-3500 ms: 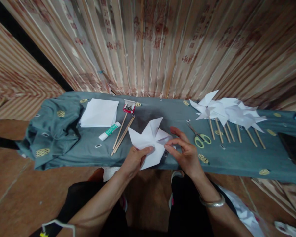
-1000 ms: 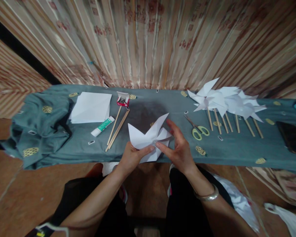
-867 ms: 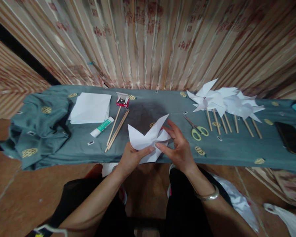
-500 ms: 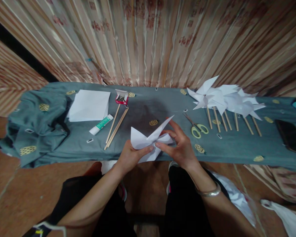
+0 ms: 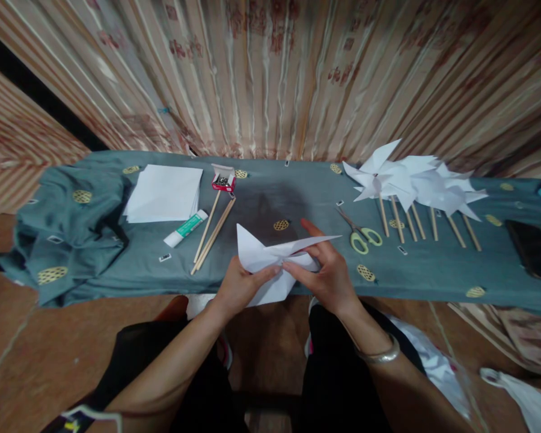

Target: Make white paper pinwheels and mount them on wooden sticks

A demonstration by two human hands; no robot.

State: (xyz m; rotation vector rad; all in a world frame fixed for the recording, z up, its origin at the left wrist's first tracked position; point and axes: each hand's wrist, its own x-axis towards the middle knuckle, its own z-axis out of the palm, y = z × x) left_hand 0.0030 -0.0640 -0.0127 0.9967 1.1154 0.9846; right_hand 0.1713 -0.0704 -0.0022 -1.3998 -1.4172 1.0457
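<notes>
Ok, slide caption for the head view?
Left hand and right hand hold folded paper; pinwheels on sticks lie at right.

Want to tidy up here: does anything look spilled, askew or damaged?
Mainly the cloth: its left end lies bunched in a heap, while the rest is spread nearly flat. The red box is open, but no spill shows. The held paper shows no visible tear.

The only view looks from the person's head, forward and down, fairly near the left hand (image 5: 238,287) and right hand (image 5: 332,279), taking in worktop (image 5: 306,186), curtain (image 5: 261,90) beyond and floor (image 5: 18,361) below.
</notes>
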